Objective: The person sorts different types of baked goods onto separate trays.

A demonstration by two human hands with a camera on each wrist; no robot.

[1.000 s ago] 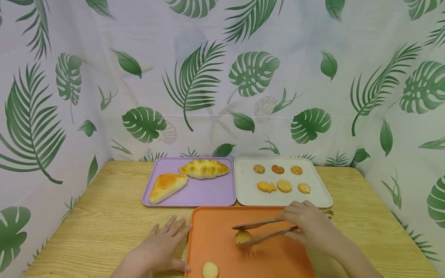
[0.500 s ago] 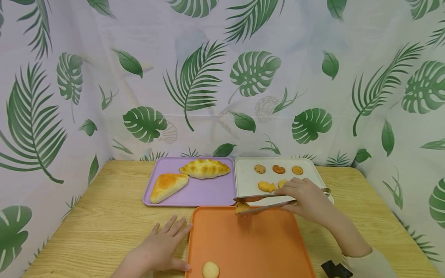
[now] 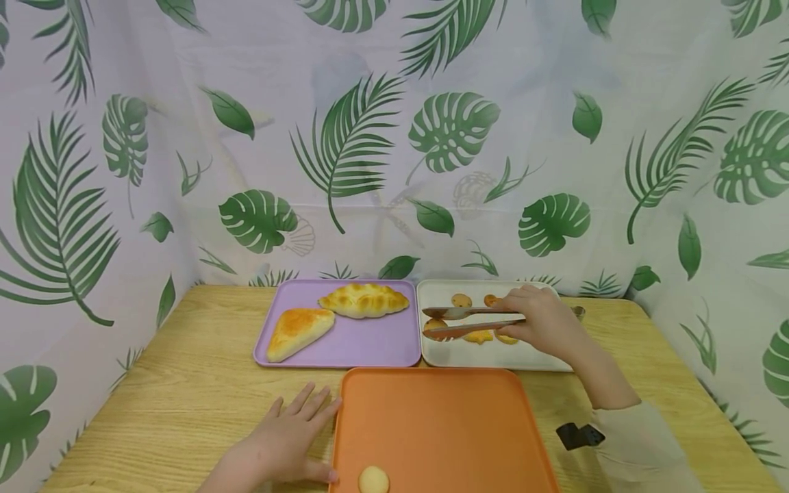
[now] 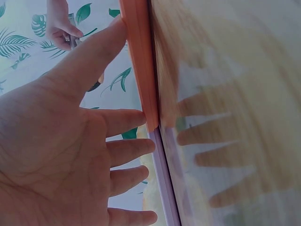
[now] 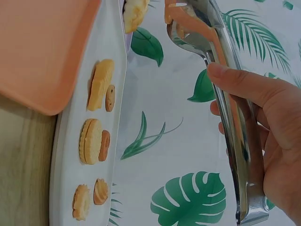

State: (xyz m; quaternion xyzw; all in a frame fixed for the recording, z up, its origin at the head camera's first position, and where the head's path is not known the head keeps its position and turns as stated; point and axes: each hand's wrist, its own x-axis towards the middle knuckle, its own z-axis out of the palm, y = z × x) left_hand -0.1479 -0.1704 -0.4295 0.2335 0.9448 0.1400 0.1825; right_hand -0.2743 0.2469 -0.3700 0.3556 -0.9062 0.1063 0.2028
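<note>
My right hand (image 3: 542, 323) grips metal tongs (image 3: 459, 313), their tips pointing left over the white tray (image 3: 493, 357). Between the tips is a round brown cookie (image 3: 435, 325) with dark specks. In the right wrist view the tongs (image 5: 237, 127) lie between my thumb and fingers, high above the tray. My left hand (image 3: 290, 431) lies spread at the left edge of the orange tray (image 3: 444, 418); its fingertips and thumb touch the rim in the left wrist view. A pale round biscuit (image 3: 373, 481) sits near that tray's front left corner.
On the white tray are several biscuits, among them a fish-shaped biscuit (image 5: 101, 84) and a sandwich biscuit (image 5: 90, 141). The purple tray (image 3: 364, 346) beside it holds a triangular bread (image 3: 298, 334) and a braided bread (image 3: 364, 301). A leaf-print cloth (image 3: 370, 150) stands behind the wooden table (image 3: 185, 383).
My right hand has lifted the round cookie off the orange tray with the tongs and carried it forward over the white tray. My left hand has stayed in place.
</note>
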